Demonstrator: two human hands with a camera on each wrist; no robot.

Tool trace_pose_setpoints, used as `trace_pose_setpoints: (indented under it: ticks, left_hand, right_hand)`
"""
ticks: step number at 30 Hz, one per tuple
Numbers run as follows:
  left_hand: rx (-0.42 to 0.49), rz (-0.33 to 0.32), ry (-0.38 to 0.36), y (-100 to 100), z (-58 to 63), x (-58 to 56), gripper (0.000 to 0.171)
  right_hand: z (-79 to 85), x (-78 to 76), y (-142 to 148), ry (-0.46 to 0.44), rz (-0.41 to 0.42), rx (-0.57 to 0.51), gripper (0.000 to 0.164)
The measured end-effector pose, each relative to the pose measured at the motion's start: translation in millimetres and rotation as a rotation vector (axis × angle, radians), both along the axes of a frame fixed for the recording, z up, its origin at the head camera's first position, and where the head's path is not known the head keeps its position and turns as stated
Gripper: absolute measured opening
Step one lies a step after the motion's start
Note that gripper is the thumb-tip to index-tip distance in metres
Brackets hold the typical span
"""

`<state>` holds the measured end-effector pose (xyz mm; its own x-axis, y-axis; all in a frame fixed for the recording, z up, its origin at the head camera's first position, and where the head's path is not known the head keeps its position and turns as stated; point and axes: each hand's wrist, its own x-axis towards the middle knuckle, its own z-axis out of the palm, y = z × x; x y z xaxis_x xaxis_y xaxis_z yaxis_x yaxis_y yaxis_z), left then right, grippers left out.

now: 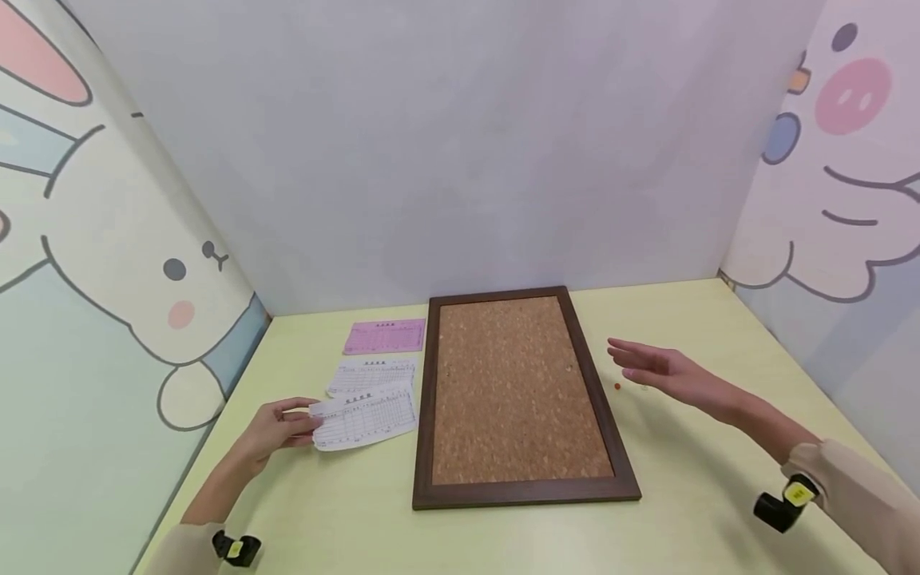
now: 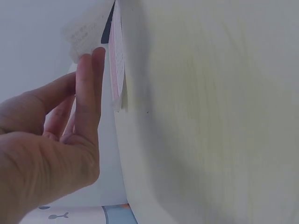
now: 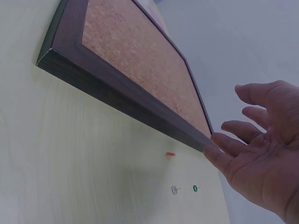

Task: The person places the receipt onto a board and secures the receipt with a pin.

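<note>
A white printed paper form (image 1: 368, 418) is pinched at its left edge between the thumb and fingers of my left hand (image 1: 273, 434). In the left wrist view this form (image 2: 88, 36) is lifted off the table. A second white form (image 1: 372, 372) lies just beyond, partly covered by it, and a pink form (image 1: 386, 336) lies farther back. My right hand (image 1: 663, 370) hovers with loosely extended fingers to the right of the framed cork board (image 1: 517, 391), holding nothing. Below it are a red thumbtack (image 3: 170, 154), a clear thumbtack (image 3: 174, 190) and a green thumbtack (image 3: 195, 188).
The dark brown frame (image 1: 528, 492) of the board lies flat in the middle of the pale yellow table (image 1: 345, 519). A plain light wall (image 1: 474, 160) stands behind, and side panels with cartoon animals (image 1: 129, 247) close in the left and right.
</note>
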<state>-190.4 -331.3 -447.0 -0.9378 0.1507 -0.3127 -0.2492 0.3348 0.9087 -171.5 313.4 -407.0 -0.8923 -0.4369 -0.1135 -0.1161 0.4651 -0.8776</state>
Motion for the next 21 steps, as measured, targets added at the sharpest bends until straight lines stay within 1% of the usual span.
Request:
trace_pose_setpoints:
  ticks: [3, 7, 13, 17, 21]
  left_hand:
    - [0.034, 0.015, 0.008, -3, 0.4, 0.7, 0.043]
    - [0.064, 0.032, 0.01, -5, 0.5, 1.4, 0.037]
    - [0.033, 0.104, 0.011, -8, 3.4, 5.2, 0.041]
    - [0.05, 0.122, 0.034, -6, 5.3, 3.9, 0.042]
    - [0.091, 0.126, 0.049, 2, 6.0, 0.9, 0.042]
  right_hand:
    - [0.6, 0.9, 3, -0.007, -0.005, 0.012, 0.06]
    - [-3.9, 0.5, 6, -0.016, -0.006, 0.007, 0.059]
    - [-10.4, -7.3, -4, -0.017, 0.012, 0.01, 0.058]
    - [-7.7, -11.0, -8, -0.008, 0.016, 0.026, 0.059]
    - [-2.5, -11.9, -3, 0.001, -0.003, 0.032, 0.059]
